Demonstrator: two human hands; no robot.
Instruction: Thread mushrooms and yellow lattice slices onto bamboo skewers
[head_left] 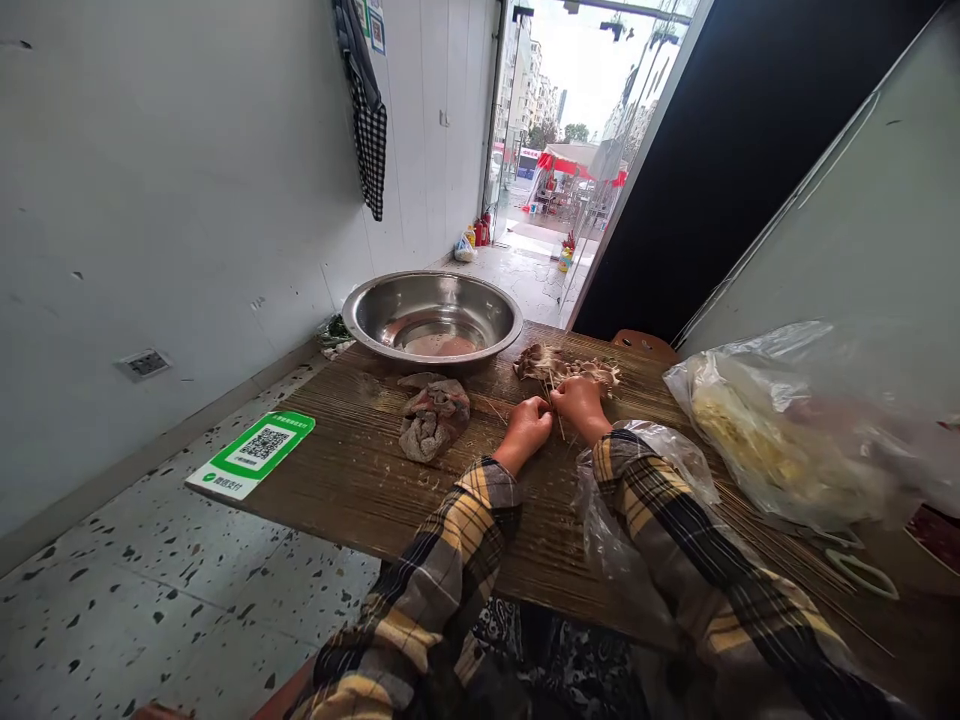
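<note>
My left hand is closed in a pinch over the wooden table, its fingertips turned towards my right hand. What the left fingers hold is too small to make out. A thin stick lies just beyond that hand. My right hand is also closed, with thin bamboo skewers showing at its fingertips. Right behind it lies a pile of brownish oyster mushrooms. To the left of my hands sits a crumpled, dirty grey-pink cloth. A clear plastic bag lies under my right forearm.
A wide steel basin stands at the table's far edge. At the left corner lies a green QR-code card. On the right are a plastic bag of yellowish food, more bamboo skewers and a pale green loop.
</note>
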